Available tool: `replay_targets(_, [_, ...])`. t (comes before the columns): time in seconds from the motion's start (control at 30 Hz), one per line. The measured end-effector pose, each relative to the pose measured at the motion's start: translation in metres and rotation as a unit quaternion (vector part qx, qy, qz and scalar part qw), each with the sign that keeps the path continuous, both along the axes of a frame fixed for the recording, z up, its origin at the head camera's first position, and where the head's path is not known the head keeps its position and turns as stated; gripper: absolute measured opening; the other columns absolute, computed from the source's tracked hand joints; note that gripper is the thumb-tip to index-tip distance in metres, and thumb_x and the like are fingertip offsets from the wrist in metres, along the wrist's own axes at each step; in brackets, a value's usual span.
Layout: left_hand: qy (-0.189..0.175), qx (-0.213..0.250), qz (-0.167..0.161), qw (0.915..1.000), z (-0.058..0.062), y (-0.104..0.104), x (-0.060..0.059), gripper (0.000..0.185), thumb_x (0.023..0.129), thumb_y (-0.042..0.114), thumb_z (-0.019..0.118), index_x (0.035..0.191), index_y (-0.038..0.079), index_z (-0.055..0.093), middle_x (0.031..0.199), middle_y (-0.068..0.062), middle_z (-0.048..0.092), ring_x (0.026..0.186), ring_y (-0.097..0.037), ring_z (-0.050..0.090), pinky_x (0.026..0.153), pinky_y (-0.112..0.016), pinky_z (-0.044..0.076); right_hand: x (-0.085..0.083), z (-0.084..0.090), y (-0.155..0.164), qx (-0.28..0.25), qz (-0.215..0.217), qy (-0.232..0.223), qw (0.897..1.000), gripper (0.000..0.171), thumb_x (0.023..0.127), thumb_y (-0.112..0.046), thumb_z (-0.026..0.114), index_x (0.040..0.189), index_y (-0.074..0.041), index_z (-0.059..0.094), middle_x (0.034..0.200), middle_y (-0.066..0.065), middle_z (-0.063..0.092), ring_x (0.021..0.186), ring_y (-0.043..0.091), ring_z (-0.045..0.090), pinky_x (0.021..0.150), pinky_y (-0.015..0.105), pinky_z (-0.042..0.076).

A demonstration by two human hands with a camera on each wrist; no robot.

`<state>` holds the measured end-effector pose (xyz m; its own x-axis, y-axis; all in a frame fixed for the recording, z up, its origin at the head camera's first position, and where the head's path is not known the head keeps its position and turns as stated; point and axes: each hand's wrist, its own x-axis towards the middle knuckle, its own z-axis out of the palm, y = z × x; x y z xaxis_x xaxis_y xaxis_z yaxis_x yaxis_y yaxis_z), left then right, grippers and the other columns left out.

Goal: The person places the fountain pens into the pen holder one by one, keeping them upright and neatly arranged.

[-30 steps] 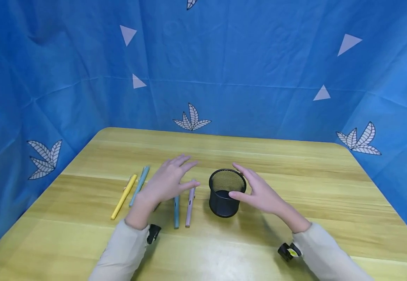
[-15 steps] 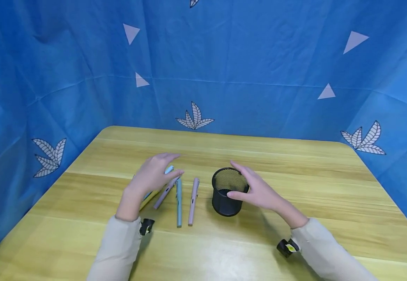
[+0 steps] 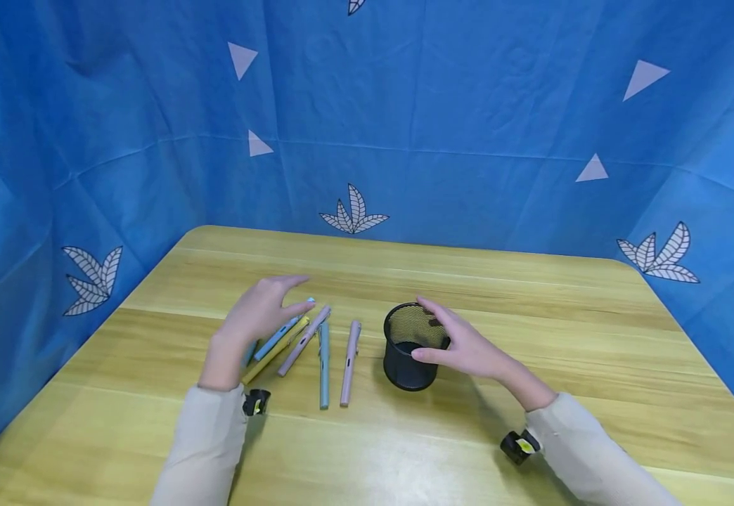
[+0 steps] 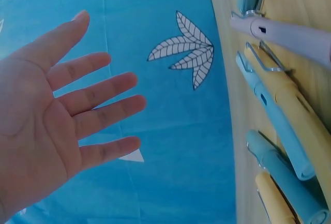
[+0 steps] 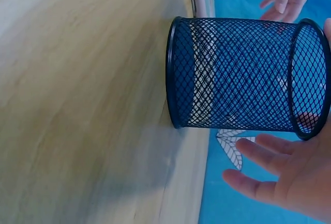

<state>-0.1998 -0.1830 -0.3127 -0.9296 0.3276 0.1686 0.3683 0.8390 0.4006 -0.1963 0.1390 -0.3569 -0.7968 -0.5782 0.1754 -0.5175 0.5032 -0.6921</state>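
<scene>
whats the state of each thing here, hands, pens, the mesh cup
left hand: open, fingers spread, held above the left pens
right hand: open, thumb and fingers against the mesh cup's side and rim
mesh cup: upright on the table, nothing seen inside
lilac pen: lying flat, capped, apart from the hands
blue pen: lying flat beside it
bunched pens: lying flat, close together, fanned
table: wooden, bears everything

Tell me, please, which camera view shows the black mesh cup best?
The right wrist view: the black mesh cup fills the frame, its mesh and both rims sharp. The head view shows it small, upright, at the right hand. The left wrist view misses it.
</scene>
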Motion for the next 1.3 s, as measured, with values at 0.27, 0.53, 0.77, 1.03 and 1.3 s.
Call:
replay_targets(0.27, [-0.023, 0.014, 0.005, 0.9996, -0.002, -0.014, -0.003, 0.050, 0.088, 0.029, 0.057, 0.129, 0.002, 0.046, 0.126, -0.016, 0.049, 0.112, -0.032, 0.047, 0.091, -0.046, 0.038, -0.001, 0.001, 0.002, 0.012, 0.003, -0.031, 0.999, 0.082, 0.080, -0.035, 0.065, 0.141, -0.009, 0.017, 0.136, 0.019, 0.033, 0.120, 0.034, 0.035, 0.094, 0.050, 0.032])
replay_targets(0.53, [-0.059, 0.027, 0.039, 0.9971, -0.003, -0.032, -0.005, 0.050, 0.089, 0.027, 0.055, 0.131, 0.003, 0.043, 0.123, -0.023, 0.049, 0.110, -0.037, 0.047, 0.088, -0.050, 0.039, -0.003, 0.001, 0.007, -0.011, 0.041, -0.072, 0.997, 0.086, 0.081, -0.030, 0.065, 0.143, -0.010, 0.010, 0.130, 0.021, 0.040, 0.121, 0.034, 0.035, 0.094, 0.051, 0.031])
replay_targets(0.77, [-0.087, 0.038, 0.045, 0.9944, -0.004, -0.045, -0.006, 0.056, 0.089, 0.035, 0.054, 0.133, 0.003, 0.040, 0.125, -0.025, 0.046, 0.111, -0.038, 0.046, 0.088, -0.051, 0.038, -0.003, 0.003, 0.008, -0.019, 0.053, -0.095, 0.994, 0.086, 0.082, -0.028, 0.065, 0.143, -0.010, 0.008, 0.130, 0.022, 0.039, 0.117, 0.036, 0.038, 0.085, 0.045, 0.039])
replay_targets(1.03, [-0.102, 0.022, 0.049, 0.9933, 0.000, -0.061, -0.010, 0.054, 0.090, 0.032, 0.054, 0.132, 0.000, 0.041, 0.121, -0.027, 0.047, 0.109, -0.041, 0.046, 0.087, -0.052, 0.038, -0.003, 0.003, 0.009, -0.025, 0.056, -0.105, 0.993, 0.085, 0.083, -0.026, 0.064, 0.143, -0.010, 0.007, 0.131, 0.024, 0.037, 0.110, 0.036, 0.043, 0.071, 0.037, 0.043])
replay_targets(1.3, [-0.098, 0.001, 0.023, 0.9949, -0.004, -0.077, -0.016, 0.054, 0.089, 0.027, 0.056, 0.129, -0.005, 0.042, 0.118, -0.029, 0.049, 0.106, -0.041, 0.048, 0.087, -0.051, 0.039, -0.006, 0.001, 0.010, -0.036, 0.071, -0.110, 0.991, 0.083, 0.084, -0.024, 0.063, 0.143, -0.008, 0.006, 0.130, 0.028, 0.035, 0.113, 0.039, 0.042, 0.075, 0.036, 0.044])
